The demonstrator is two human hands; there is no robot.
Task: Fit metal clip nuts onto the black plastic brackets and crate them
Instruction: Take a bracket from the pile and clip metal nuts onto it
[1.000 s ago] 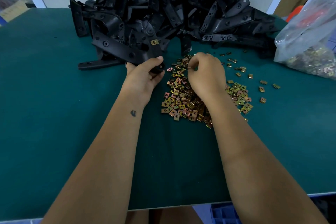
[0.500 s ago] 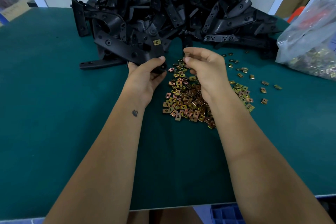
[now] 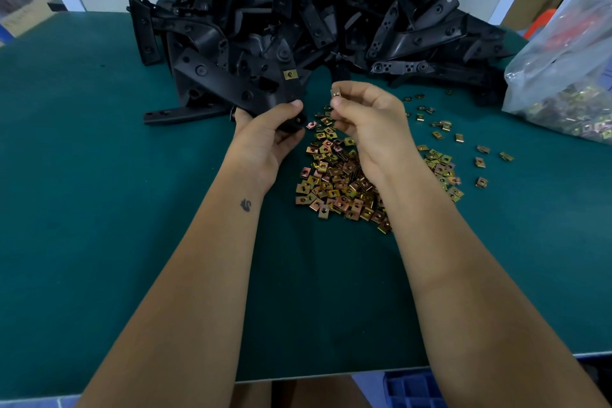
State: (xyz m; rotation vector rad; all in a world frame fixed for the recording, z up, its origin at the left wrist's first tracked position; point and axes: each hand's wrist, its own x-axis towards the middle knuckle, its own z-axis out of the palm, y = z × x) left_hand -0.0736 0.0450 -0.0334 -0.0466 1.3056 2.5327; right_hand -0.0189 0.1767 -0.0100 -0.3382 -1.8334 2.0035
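Above the nut pile (image 3: 344, 182), right hand (image 3: 371, 122) raised higher, fingers pinching 1 clip nut (image 3: 335, 93), left hand (image 3: 265, 139) gripping bracket (image 3: 238, 86)

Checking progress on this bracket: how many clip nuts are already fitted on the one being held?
1. A single fitted clip nut shows on the bracket gripped by the left hand; the right hand pinches another clip nut, not yet fitted. Hidden faces may carry more.

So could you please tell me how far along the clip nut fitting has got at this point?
Done: the bracket gripped by the left hand already carries one fitted clip nut. In hand: the right hand pinches another clip nut, not yet pushed on. Left: a big pile of brackets, the loose clip nuts on the table, and crating; the blue crate barely shows.
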